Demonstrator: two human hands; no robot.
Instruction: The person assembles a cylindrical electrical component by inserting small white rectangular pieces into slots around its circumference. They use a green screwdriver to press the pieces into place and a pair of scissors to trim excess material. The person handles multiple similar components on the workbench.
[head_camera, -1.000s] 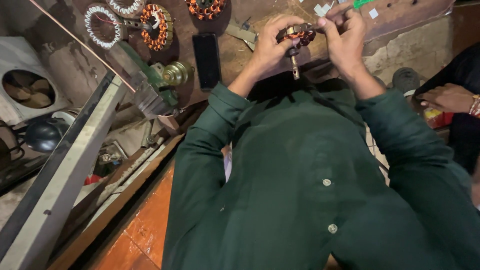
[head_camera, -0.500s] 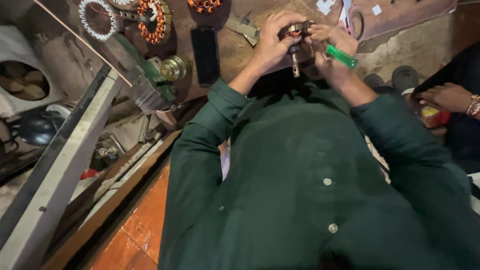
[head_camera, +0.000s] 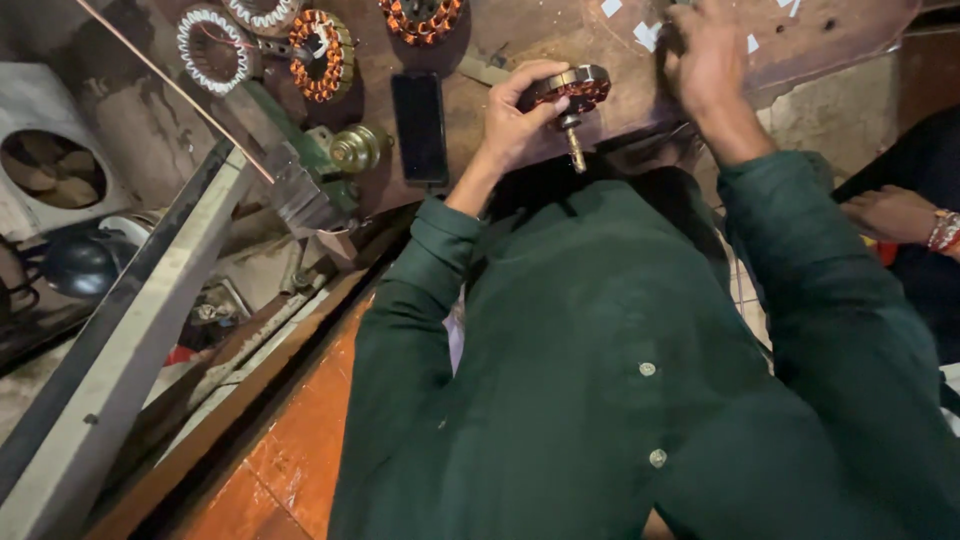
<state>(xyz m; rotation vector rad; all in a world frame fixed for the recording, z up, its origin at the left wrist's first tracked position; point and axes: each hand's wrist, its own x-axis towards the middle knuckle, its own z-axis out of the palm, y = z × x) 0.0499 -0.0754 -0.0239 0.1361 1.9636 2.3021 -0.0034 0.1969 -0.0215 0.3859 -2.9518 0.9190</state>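
My left hand (head_camera: 515, 115) grips a small motor stator with copper windings (head_camera: 572, 88); its brass shaft points down toward my green shirt (head_camera: 600, 380). My right hand (head_camera: 705, 55) is apart from it, reaching up onto the brown workbench (head_camera: 540, 40) beside white paper scraps (head_camera: 648, 35). Its back faces me and the fingertips run to the frame edge, so what it holds is hidden.
More copper-wound stators (head_camera: 322, 52) and a white-wound one (head_camera: 210, 45) lie on the bench, with a black phone (head_camera: 420, 125) and a green clamp-like tool with a brass knob (head_camera: 355, 148). A grey metal beam (head_camera: 120, 340) slants at left. Another person's hand with a bracelet (head_camera: 895, 215) is at right.
Both hands were together on the stator, the right holding a green-handled tool. The right hand has now left the stator and moved up onto the bench; the green tool is no longer seen.
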